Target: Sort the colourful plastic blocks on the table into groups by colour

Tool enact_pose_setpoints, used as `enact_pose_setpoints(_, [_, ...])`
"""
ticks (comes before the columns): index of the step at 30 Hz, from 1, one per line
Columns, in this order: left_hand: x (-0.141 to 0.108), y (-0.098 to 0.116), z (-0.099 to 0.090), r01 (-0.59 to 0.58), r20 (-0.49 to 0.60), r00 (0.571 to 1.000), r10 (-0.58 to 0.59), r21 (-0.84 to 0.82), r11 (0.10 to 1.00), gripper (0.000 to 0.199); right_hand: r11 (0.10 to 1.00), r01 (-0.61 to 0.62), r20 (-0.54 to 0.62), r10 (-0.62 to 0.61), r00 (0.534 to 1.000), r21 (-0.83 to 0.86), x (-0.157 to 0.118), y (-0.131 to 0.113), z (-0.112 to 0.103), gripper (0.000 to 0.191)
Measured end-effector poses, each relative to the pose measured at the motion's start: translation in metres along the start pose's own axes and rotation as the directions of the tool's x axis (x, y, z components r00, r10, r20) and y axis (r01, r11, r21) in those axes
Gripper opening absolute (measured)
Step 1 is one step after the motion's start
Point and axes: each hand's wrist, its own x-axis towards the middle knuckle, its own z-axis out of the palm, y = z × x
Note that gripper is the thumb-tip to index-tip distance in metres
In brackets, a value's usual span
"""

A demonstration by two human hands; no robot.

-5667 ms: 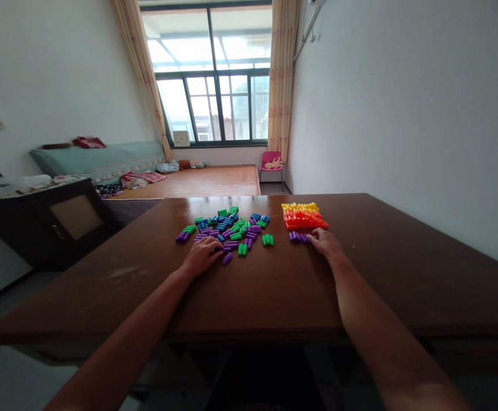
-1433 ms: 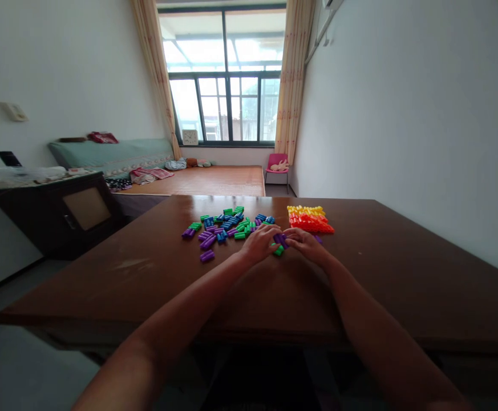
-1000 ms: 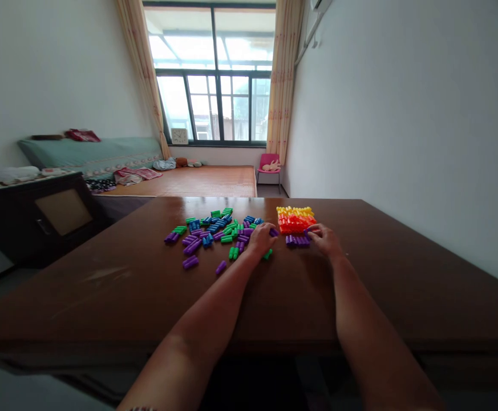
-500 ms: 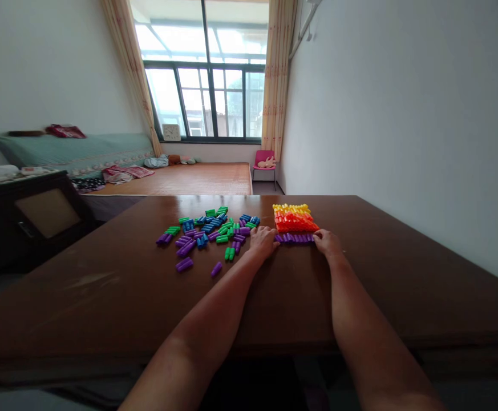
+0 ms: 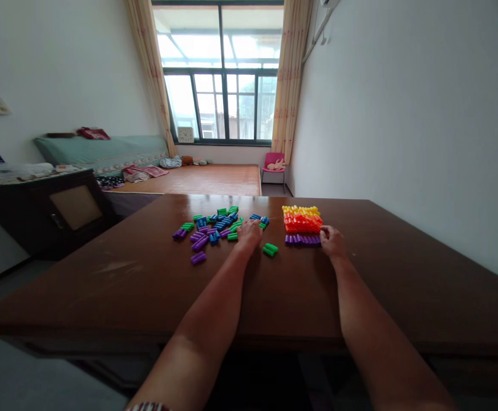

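Note:
My left hand (image 5: 251, 233) rests over the right part of a loose spread of small plastic tubes, its fingers bent down among them. Its fingertips are hidden, so I cannot tell whether it grips any. Blue tubes (image 5: 218, 222), green tubes (image 5: 233, 236) and purple tubes (image 5: 199, 243) lie about it. My right hand (image 5: 332, 240) has its fingers closed at the right end of a straight purple row (image 5: 302, 240); what lies between them is too small to make out. Directly behind that row stand orange-red tubes (image 5: 302, 223) and yellow tubes (image 5: 302, 210) in rows.
Between the left hand and the purple row lies a pair of green tubes (image 5: 270, 249). A purple piece (image 5: 198, 258) is nearest me on the left. Beyond the brown table (image 5: 146, 297) are a bed (image 5: 214, 180), a pink chair (image 5: 273, 162) and a dark cabinet (image 5: 30, 200).
My left hand has left the purple row's left end and moved left onto the loose tubes. A green pair now lies right of that hand. The view has swung slightly left.

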Motion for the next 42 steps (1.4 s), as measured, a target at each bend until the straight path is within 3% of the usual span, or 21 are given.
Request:
enact_pose_setpoints(2, [0.001, -0.011, 0.003, 0.021, 0.055, 0.998, -0.023, 0.036, 0.999, 0.035, 1.000, 0.026, 0.006, -0.026, 1.000, 0.018, -0.002, -0.001, 0.001, 0.030])
enact_pose_setpoints(5, [0.000, -0.017, 0.012, -0.051, 0.054, 0.997, 0.047, 0.080, 0.996, 0.031, 0.999, 0.045, 0.018, -0.045, 0.999, 0.026, -0.005, -0.004, 0.001, 0.031])
enact_pose_setpoints(11, [0.000, -0.013, 0.013, -0.054, -0.008, 0.998, 0.055, 0.115, 0.992, 0.029, 0.994, 0.096, -0.002, -0.096, 0.995, 0.051, -0.005, -0.010, 0.000, 0.031])
enact_pose_setpoints(19, [0.002, -0.013, 0.012, -0.137, -0.037, 0.990, 0.139, 0.055, 0.989, 0.023, 0.968, 0.219, 0.082, -0.229, 0.970, 0.121, -0.012, -0.023, 0.004, 0.029])
enact_pose_setpoints(22, [0.005, -0.013, -0.003, -0.104, -0.181, 0.979, 0.096, -0.037, 0.994, 0.024, 0.947, 0.271, 0.096, -0.290, 0.952, 0.171, -0.016, -0.031, 0.005, 0.028])
enact_pose_setpoints(25, [0.009, -0.014, -0.030, -0.027, -0.277, 0.961, -0.018, -0.155, 0.988, 0.033, 0.937, 0.289, 0.128, -0.317, 0.940, 0.197, -0.020, -0.039, 0.006, 0.030])
enact_pose_setpoints(28, [0.002, -0.021, -0.058, -0.036, -0.179, 0.984, -0.022, -0.316, 0.948, 0.041, 0.929, 0.312, 0.145, -0.342, 0.928, 0.198, -0.026, -0.049, 0.007, 0.033])
enact_pose_setpoints(31, [-0.027, -0.040, -0.077, -0.136, 0.009, 0.986, 0.165, -0.517, 0.845, 0.041, 0.909, 0.361, 0.171, -0.397, 0.902, 0.210, -0.035, -0.062, 0.008, 0.033])
enact_pose_setpoints(34, [-0.073, -0.067, -0.086, -0.103, 0.248, 0.893, 0.376, -0.700, 0.707, 0.041, 0.875, 0.422, 0.198, -0.468, 0.861, 0.236, -0.048, -0.083, 0.007, 0.030])
enact_pose_setpoints(36, [-0.100, -0.084, -0.086, -0.050, 0.380, 0.795, 0.473, -0.736, 0.675, 0.043, 0.843, 0.468, 0.216, -0.525, 0.823, 0.265, -0.057, -0.101, 0.009, 0.029])
enact_pose_setpoints(37, [-0.110, -0.091, -0.084, -0.043, 0.402, 0.773, 0.491, -0.739, 0.673, 0.043, 0.819, 0.500, 0.235, -0.564, 0.791, 0.281, -0.060, -0.111, 0.010, 0.029])
enact_pose_setpoints(39, [-0.120, -0.101, -0.078, -0.071, 0.393, 0.775, 0.495, -0.724, 0.687, 0.043, 0.750, 0.590, 0.299, -0.661, 0.689, 0.298, -0.065, -0.132, 0.016, 0.031])
enact_pose_setpoints(42, [-0.115, -0.107, -0.065, -0.140, 0.293, 0.867, 0.402, -0.632, 0.762, 0.040, 0.631, 0.735, 0.430, -0.752, 0.500, 0.248, -0.064, -0.159, 0.030, 0.039])
